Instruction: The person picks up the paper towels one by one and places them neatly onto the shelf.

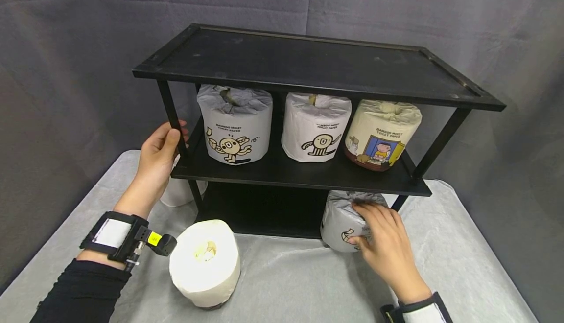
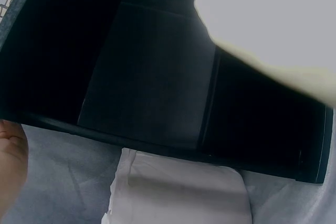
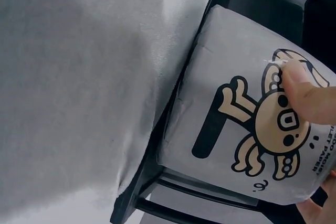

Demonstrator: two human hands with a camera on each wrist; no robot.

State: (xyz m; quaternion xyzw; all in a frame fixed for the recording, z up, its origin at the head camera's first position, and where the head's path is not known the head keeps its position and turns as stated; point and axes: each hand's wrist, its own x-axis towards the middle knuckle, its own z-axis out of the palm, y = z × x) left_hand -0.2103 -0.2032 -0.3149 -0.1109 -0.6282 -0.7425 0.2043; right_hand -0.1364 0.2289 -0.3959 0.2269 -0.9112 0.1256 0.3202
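Note:
My right hand [image 1: 381, 237] grips a wrapped toilet paper roll [image 1: 341, 220] at the right end of the black rack's bottom shelf [image 1: 264, 210]. In the right wrist view the thumb [image 3: 307, 95] presses on the cartoon printed across this roll's wrapper [image 3: 210, 66]. My left hand [image 1: 159, 154] holds the front left post [image 1: 171, 107] of the rack, thumb in front and fingers behind. Near the left wrist a pale roll [image 1: 204, 264] stands upright on the table, its top toward the head camera.
On the middle shelf stand three wrapped rolls: a left one [image 1: 238, 137], a middle one [image 1: 316, 132] and a yellowish one [image 1: 382, 134], slightly tilted. Another white roll [image 1: 176, 193] stands beside the rack's left side. The black top board [image 1: 308, 63] overhangs the shelves. Grey cloth [image 1: 282, 0] hangs behind.

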